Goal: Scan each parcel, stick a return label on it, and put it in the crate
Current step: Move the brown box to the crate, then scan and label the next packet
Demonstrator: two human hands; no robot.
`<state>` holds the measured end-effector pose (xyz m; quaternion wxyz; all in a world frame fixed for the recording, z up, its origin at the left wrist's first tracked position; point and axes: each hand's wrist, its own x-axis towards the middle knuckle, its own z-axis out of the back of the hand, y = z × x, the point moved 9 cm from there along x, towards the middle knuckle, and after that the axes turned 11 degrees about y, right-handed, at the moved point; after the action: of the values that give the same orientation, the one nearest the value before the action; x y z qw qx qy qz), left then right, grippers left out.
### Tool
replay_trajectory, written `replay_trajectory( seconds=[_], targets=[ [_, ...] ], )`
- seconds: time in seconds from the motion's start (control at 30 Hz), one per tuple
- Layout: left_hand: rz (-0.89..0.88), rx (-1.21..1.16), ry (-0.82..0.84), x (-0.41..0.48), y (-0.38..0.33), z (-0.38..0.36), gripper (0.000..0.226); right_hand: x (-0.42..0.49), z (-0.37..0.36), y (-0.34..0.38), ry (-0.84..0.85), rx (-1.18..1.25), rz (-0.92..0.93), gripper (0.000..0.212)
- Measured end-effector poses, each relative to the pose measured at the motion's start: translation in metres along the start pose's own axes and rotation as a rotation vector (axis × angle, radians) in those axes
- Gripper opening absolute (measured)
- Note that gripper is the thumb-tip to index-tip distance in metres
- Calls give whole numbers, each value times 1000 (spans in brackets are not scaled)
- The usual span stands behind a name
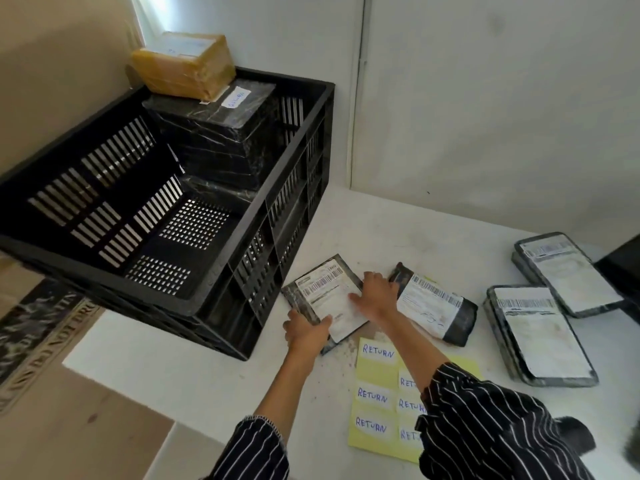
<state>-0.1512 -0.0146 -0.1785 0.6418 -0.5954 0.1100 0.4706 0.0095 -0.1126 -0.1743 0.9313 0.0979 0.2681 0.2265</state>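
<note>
A flat dark parcel (322,292) with a white barcode label lies on the white table beside the black crate (298,188). My left hand (304,332) grips its near left corner. My right hand (377,292) lies flat on its right side, fingers spread over the label. A yellow sheet of white "RETURN" labels (375,398) lies just in front, partly under my right sleeve. Inside the crate at the far end stands a black wrapped parcel (221,133) with a white label, and a yellow-brown parcel (185,64) sits on top of it.
Three more dark parcels with white labels wait on the table: one (436,306) right behind my right hand, two (540,336) (568,271) further right. A dark object (620,271) sits at the right edge. A wall stands close behind the table.
</note>
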Motion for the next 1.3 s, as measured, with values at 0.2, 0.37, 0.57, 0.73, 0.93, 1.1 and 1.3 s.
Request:
replay_trajectory(
  seconds=[0.2, 0.37, 0.57, 0.73, 0.93, 1.1, 1.3],
  targets=[
    [14, -335, -67, 12, 19, 15, 55, -14, -10, -13, 67, 596, 60, 43],
    [-120, -450, 67, -4, -8, 4, 39, -59, -9, -43, -39, 978, -8, 42],
    [-156, -413, 264, -27, -36, -30, 32, -124, 5, -76, -257, 1164, -18, 42],
    [-209, -348, 397, -44, -55, -63, 29, -172, 9, -108, -389, 1140, -74, 41],
    [-235, -270, 486, -50, -61, -100, 27, -244, 13, -152, -648, 677, -228, 35],
    [-230, -230, 494, -44, -61, -115, 33, -280, -23, -199, -616, 317, -546, 72],
    [-238, -224, 512, -42, -67, -123, 31, -284, -57, -235, -497, 325, -732, 87]
  ],
)
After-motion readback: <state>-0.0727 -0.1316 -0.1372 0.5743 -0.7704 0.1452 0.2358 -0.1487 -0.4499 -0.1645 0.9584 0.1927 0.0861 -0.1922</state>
